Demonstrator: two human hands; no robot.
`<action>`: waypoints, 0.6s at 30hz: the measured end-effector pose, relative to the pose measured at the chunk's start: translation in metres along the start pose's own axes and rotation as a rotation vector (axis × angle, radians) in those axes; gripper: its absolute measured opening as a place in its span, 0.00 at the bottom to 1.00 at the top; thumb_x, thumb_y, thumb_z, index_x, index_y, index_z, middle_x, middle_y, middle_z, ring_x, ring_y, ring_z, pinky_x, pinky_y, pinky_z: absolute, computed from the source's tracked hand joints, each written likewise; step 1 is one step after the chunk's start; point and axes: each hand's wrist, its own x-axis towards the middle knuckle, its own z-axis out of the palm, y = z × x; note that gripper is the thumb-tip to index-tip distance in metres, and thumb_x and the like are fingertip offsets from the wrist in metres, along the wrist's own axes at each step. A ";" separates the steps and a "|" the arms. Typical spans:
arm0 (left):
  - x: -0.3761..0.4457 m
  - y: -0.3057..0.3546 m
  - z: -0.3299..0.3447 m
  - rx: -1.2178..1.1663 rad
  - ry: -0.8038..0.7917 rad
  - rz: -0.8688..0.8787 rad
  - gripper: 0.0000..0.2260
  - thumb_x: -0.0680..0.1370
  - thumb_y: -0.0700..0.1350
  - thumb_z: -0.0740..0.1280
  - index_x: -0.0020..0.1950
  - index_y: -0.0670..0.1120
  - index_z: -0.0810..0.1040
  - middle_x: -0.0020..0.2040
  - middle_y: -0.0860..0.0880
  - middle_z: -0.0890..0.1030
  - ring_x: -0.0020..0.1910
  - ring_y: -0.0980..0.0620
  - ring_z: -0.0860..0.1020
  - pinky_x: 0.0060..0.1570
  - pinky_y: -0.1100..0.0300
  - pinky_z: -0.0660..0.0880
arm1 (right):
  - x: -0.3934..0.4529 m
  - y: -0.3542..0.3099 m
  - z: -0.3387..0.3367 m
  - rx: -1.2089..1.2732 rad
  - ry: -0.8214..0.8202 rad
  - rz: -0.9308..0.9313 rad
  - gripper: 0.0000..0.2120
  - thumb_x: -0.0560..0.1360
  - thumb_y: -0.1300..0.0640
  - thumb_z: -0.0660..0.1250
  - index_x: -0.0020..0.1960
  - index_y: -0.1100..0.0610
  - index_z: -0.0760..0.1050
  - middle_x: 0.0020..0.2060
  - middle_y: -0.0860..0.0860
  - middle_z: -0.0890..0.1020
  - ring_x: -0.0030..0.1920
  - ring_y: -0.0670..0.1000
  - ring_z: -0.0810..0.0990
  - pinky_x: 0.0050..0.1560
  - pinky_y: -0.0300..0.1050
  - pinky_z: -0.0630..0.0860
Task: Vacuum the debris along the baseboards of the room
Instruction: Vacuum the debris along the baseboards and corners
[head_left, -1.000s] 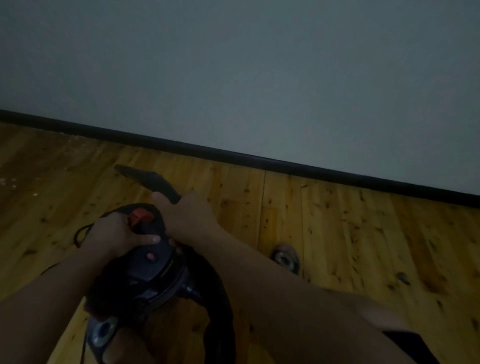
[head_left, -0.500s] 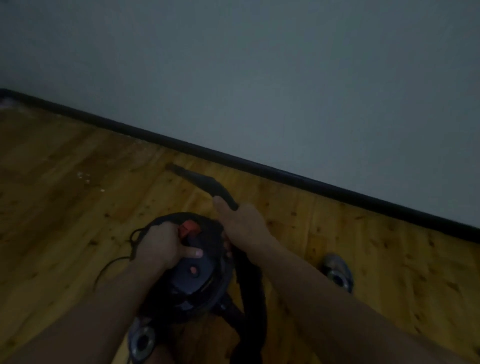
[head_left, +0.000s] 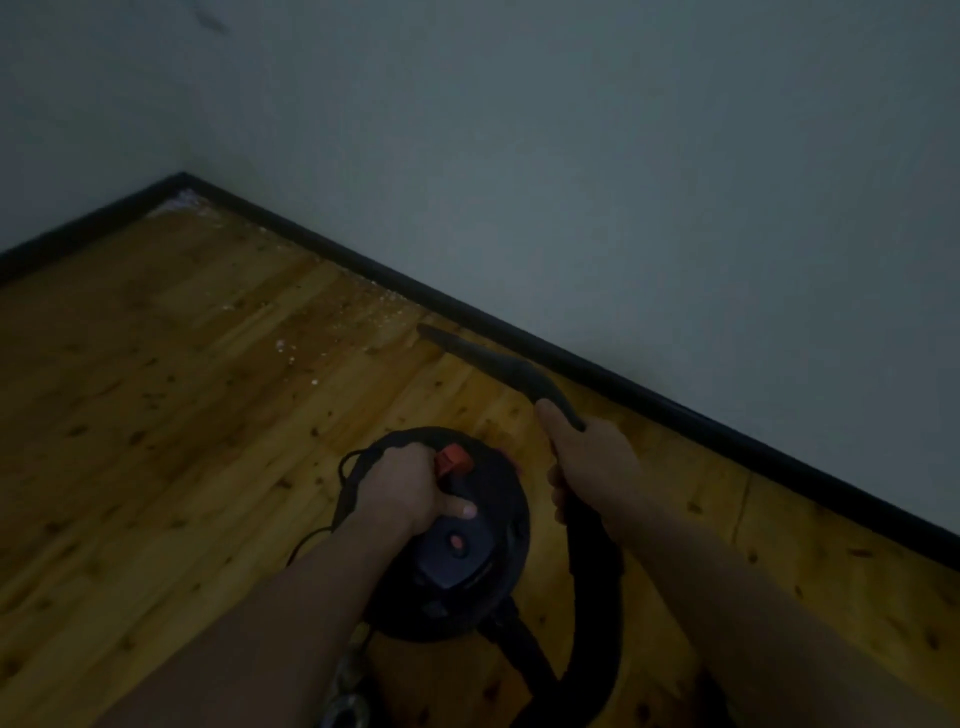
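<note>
A round black canister vacuum (head_left: 467, 561) with a red switch hangs low over the wooden floor. My left hand (head_left: 402, 491) grips its top handle. My right hand (head_left: 592, 462) grips the black hose just behind the tapered crevice nozzle (head_left: 483, 358). The nozzle tip points left along the black baseboard (head_left: 675, 410), a short way from it. Pale crumbs of debris (head_left: 387, 312) lie on the floor beside the baseboard just ahead of the tip. More debris (head_left: 182, 200) sits in the room corner.
Grey walls meet at a corner at upper left. The black hose (head_left: 597, 623) loops from the canister behind my right forearm. A thin power cord (head_left: 311, 540) trails left of the canister. Scattered white specks (head_left: 291, 353) lie on the boards.
The view has swung left, bringing the room corner and its debris into sight. Both hands keep their grips; the nozzle now lies closer to the baseboard, near the crumbs.
</note>
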 end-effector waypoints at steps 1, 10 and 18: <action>0.005 -0.003 -0.002 -0.011 -0.004 -0.003 0.25 0.64 0.65 0.81 0.49 0.50 0.80 0.43 0.50 0.82 0.46 0.46 0.82 0.38 0.55 0.71 | 0.004 -0.006 0.001 -0.014 -0.012 0.006 0.24 0.82 0.39 0.64 0.38 0.58 0.73 0.25 0.54 0.75 0.26 0.55 0.75 0.33 0.51 0.75; 0.045 -0.010 -0.026 -0.088 0.021 -0.053 0.24 0.65 0.63 0.81 0.43 0.50 0.74 0.39 0.49 0.78 0.42 0.45 0.79 0.35 0.54 0.69 | 0.030 -0.043 -0.014 -0.060 -0.032 0.035 0.23 0.81 0.39 0.64 0.43 0.59 0.72 0.25 0.53 0.74 0.23 0.52 0.73 0.29 0.47 0.75; 0.050 -0.006 -0.028 -0.111 0.017 -0.104 0.26 0.66 0.63 0.81 0.48 0.49 0.73 0.47 0.47 0.80 0.49 0.43 0.81 0.39 0.53 0.72 | 0.037 -0.053 -0.003 -0.033 -0.029 -0.002 0.22 0.82 0.40 0.64 0.42 0.59 0.72 0.24 0.53 0.74 0.22 0.52 0.73 0.28 0.45 0.75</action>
